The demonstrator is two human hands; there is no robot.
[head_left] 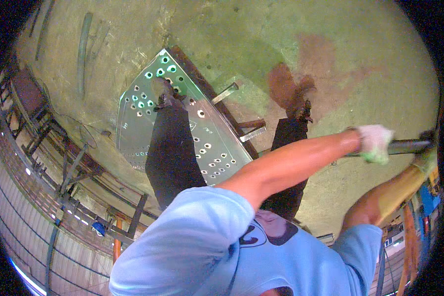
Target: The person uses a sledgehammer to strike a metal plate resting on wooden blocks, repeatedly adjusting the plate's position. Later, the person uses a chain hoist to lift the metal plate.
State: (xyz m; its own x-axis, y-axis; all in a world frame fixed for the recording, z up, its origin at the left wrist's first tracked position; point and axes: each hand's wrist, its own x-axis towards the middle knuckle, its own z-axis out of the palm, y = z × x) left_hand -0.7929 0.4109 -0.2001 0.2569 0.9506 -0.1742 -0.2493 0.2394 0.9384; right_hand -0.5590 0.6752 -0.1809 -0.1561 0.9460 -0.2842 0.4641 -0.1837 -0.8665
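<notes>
Well out to the right, my left hand [376, 143], in a white glove with green on it, is closed around a long dark bar [410, 146]. The bar runs sideways toward the right rim of the view, where its end is too dark to make out. My right hand [426, 160], also gloved, is beside that end, its fingers lost in the dark rim. On the floor lies a grey metal plate [177, 133] with many round holes and pale chalk-like marks. My left foot [164, 91] stands on it.
Along the plate's right edge lies a dark beam [195, 69], with metal stubs [226, 92] sticking out from it. My right foot [301, 101] stands on the concrete near a reddish patch. A long strip [84, 54] lies at the far left. Dark metal frames [74, 167] line the left side.
</notes>
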